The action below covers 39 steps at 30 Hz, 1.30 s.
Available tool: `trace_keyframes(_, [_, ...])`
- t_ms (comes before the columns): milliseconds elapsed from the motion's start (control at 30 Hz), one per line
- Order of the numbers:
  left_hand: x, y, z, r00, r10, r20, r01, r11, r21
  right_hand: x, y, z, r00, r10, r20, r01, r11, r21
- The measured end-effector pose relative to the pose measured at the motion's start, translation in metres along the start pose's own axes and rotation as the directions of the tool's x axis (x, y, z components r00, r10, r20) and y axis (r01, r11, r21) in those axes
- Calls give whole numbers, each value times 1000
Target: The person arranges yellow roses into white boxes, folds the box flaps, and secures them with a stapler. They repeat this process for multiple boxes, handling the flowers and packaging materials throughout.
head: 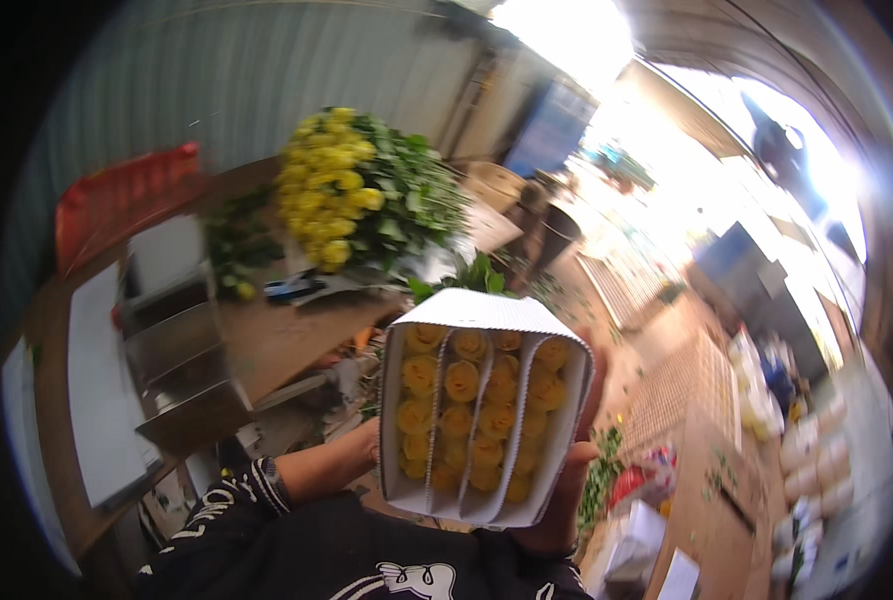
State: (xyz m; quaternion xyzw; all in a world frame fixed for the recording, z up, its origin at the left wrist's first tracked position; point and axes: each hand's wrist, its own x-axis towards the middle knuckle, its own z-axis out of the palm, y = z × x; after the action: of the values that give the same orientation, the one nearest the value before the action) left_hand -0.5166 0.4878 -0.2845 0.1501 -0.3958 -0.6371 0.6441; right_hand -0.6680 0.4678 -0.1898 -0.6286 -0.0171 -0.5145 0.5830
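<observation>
A bunch of yellow roses (pixel 458 412), wrapped in white corrugated cardboard (pixel 484 311) with cardboard strips between the rows of blooms, is held up before my chest, blooms facing the camera. My left hand (pixel 371 442) grips the wrap from its left side, its fingers mostly hidden behind it. On the right side my right hand (pixel 583 442) holds the wrap, with the thumb and part of the palm showing. Green leaves (pixel 476 274) stick out behind the bunch's upper edge.
A wooden table (pixel 304 337) at left bears a large heap of yellow roses (pixel 334 187), a metal box-like stand (pixel 180 352), white sheets (pixel 101 390) and a blue-handled tool (pixel 294 289). A red plastic crate (pixel 128 202) stands behind. Another wooden table (pixel 716 510) is at lower right; leaves litter the floor.
</observation>
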Motion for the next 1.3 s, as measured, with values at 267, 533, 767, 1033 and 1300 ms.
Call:
trace_keyframes(267, [160, -135, 124, 948, -45, 314, 7, 992, 123, -166, -150, -237, 986, -152, -73, 95, 860, -501])
trace_keyframes(533, [227, -204, 276, 751, -193, 631, -59, 933, 355, -283, -127, -365, 599, -65, -798, 252, 961, 111])
trace_keyframes(767, [228, -265, 380, 159, -359, 920, 33, 933, 359, -410, -226, -389, 215, -398, -892, 532, 814, -235])
trace_keyframes(1033, [260, -328, 274, 188, -836, 515, 101, 538, 837, -649, -381, -314, -165, -760, -629, 496, 487, -719])
trace_keyframes(1300, [252, -372, 190, 130, -940, 316, 126, 332, 935, -742, -446, -279, -334, -778, -532, 414, 385, -825])
